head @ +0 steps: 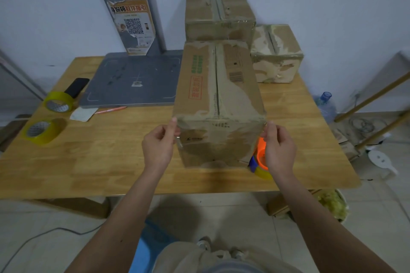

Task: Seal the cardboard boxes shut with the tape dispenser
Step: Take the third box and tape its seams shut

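While the near box (218, 104) is sitting on the counter (111, 162) with its top seam unsealed, both hands are pinching a tape strip (179, 141) across its front face: left hand (158, 145) at one corner, right hand (280, 147) at the other. The tape dispenser (259, 162) is resting beside the right hand, ungripped, and two boxes (219, 14) behind appear already taped.

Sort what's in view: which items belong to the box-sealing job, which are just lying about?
Job:
near box, touched at its front corners by the left hand and right hand
tape dispenser beside the right hand
two boxes behind

Lying about:
two tape rolls
phone
pen
paper slip
grey scale platform
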